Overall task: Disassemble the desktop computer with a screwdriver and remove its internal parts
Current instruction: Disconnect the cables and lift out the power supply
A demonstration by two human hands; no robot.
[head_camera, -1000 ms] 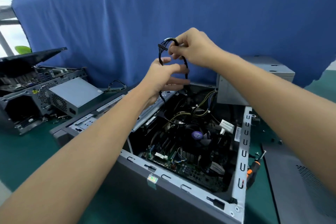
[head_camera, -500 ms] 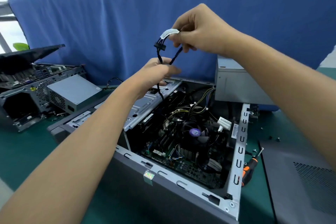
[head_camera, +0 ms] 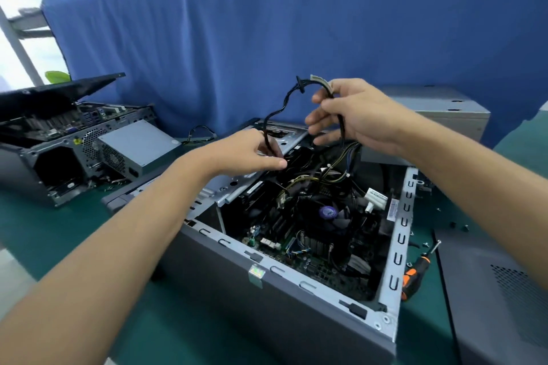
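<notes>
An open grey desktop case (head_camera: 296,293) lies on its side on the green table, showing the motherboard (head_camera: 314,249) and a fan with a purple hub (head_camera: 328,212). A black cable (head_camera: 277,111) with a connector and a white tag arches above the case. My left hand (head_camera: 252,151) pinches its lower stretch over the metal drive bracket (head_camera: 237,184). My right hand (head_camera: 353,115) grips the cable just below the tagged end. An orange-and-black screwdriver (head_camera: 416,271) lies on the table right of the case.
A second opened computer (head_camera: 44,139) sits at far left with a loose grey power supply (head_camera: 139,145) beside it. A grey box (head_camera: 439,107) stands behind the case. The removed side panel (head_camera: 498,299) lies at right, with loose screws (head_camera: 458,225) nearby. A blue curtain hangs behind.
Both hands have come down toward the case with the cable. They have drawn apart, so the cable now spans between them in a wider arch.
</notes>
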